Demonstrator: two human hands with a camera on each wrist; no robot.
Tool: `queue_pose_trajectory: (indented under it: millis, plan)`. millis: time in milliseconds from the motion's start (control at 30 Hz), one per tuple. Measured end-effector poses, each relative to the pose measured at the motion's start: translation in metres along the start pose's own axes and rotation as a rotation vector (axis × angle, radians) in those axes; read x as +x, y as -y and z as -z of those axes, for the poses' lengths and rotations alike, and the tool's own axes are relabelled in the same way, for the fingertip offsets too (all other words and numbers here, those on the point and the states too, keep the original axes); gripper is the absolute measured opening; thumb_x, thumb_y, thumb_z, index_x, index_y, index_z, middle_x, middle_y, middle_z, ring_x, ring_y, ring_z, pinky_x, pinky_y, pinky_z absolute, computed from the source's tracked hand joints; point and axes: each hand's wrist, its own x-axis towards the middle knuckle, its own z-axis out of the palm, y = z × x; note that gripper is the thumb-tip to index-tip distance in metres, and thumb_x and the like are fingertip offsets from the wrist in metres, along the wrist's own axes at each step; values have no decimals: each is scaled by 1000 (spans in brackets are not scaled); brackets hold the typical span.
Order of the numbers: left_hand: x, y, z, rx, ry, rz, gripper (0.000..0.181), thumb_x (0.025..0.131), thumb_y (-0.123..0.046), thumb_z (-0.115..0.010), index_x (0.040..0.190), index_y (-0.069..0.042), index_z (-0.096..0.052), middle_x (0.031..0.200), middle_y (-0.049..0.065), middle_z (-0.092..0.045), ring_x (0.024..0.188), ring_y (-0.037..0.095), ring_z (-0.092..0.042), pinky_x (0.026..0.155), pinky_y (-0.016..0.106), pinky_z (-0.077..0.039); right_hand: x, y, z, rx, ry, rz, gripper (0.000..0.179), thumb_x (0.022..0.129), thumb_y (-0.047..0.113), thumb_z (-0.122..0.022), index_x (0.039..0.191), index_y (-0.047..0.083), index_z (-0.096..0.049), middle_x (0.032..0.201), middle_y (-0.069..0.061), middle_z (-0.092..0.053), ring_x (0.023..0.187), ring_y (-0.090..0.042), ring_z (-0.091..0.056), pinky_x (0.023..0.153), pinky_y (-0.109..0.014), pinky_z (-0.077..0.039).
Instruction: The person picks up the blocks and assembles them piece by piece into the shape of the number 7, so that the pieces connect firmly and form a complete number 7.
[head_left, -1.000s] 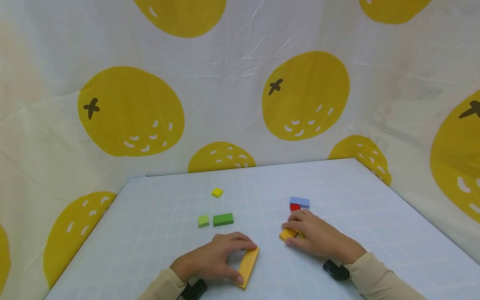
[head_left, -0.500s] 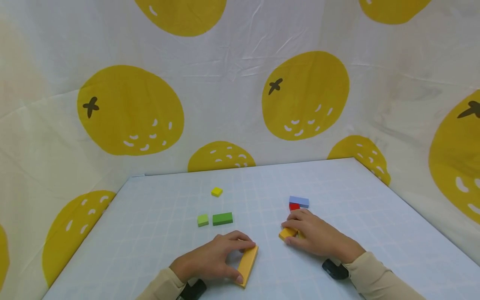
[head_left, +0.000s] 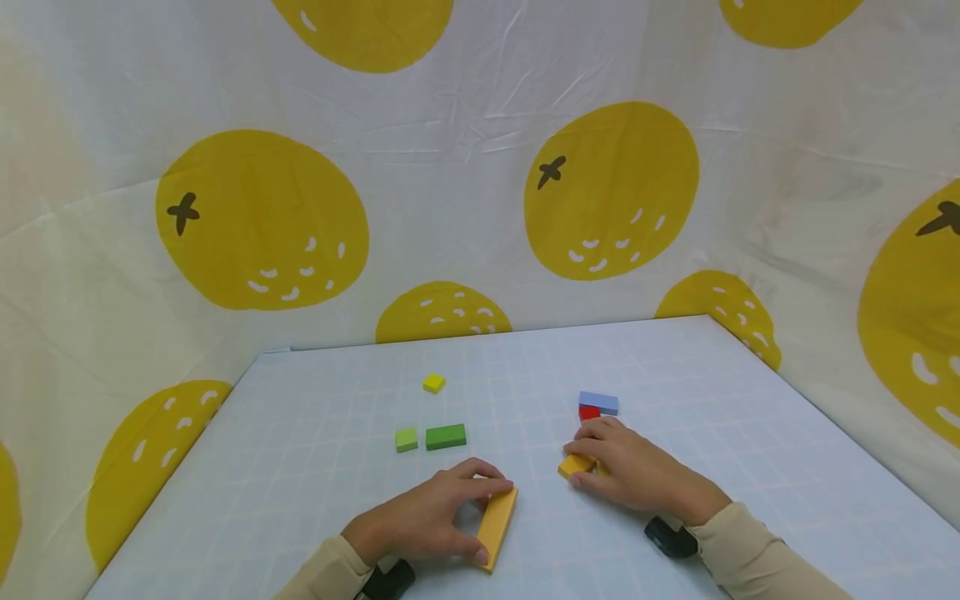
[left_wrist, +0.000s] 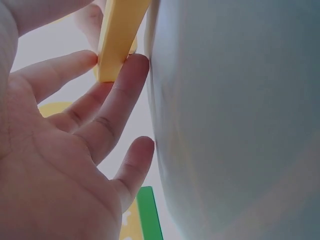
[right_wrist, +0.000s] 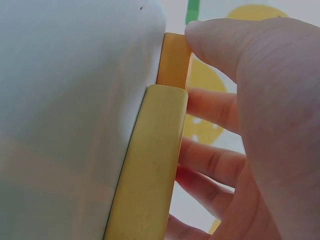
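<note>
My left hand point(head_left: 431, 512) spans a long light-orange block point(head_left: 497, 529) lying on the table, its thumb at the near end and fingertips at the far end. In the left wrist view, fingertips meet the end of that block point(left_wrist: 120, 42). Farther right, my right hand point(head_left: 633, 467) pinches a small orange block point(head_left: 576, 465) between thumb and fingers. A longer pale yellow block point(right_wrist: 147, 160) lies right by it in the right wrist view, mostly hidden under the hand from above. A red block point(head_left: 589, 412) shows just beyond the right fingertips.
Behind the red block lies a blue block point(head_left: 598, 403). Beyond my left hand are a dark green block point(head_left: 446, 437) and a light green one point(head_left: 407, 440). A yellow block point(head_left: 433, 383) sits farther back on the table point(head_left: 300, 467). A fruit-print curtain point(head_left: 450, 192) hangs behind.
My left hand and the long light-orange block have shifted very slightly away from me. The right hand stays in place on the small orange block.
</note>
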Motion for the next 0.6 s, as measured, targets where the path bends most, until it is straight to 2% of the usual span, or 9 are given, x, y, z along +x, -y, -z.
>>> queue_pose_trajectory:
  millis: [200,400,500,600]
  plan:
    - [1,1,-1,-21,-8,-11,72,81,-45,-83,145,-31,-53,136,-16,-43,103,-3,-52,90,24,-48,1,-2,-2,-8,-3,-3,50,93,59,-62,126,22,-70,125,8,-55,117,-17,-48,100,-46,-47]
    - [1,2,-2,-88,-29,50,69,80,-38,-85,142,-36,-55,133,-16,-44,99,-2,-56,90,26,-48,1,-2,-2,2,16,-15,50,93,58,-63,126,22,-69,125,7,-55,118,-18,-48,100,-46,-47]
    - [1,3,-2,-128,-51,24,66,82,-33,-85,141,-35,-56,132,-15,-44,98,-1,-58,91,26,-48,1,-1,-2,4,20,-26,50,93,58,-63,127,22,-69,125,7,-55,118,-17,-48,100,-46,-48]
    - [1,4,-2,-215,-58,-18,61,84,-27,-84,139,-32,-58,132,-12,-44,96,3,-60,89,24,-50,1,0,-3,7,22,-36,50,93,58,-63,127,22,-69,125,8,-55,117,-17,-47,100,-46,-48]
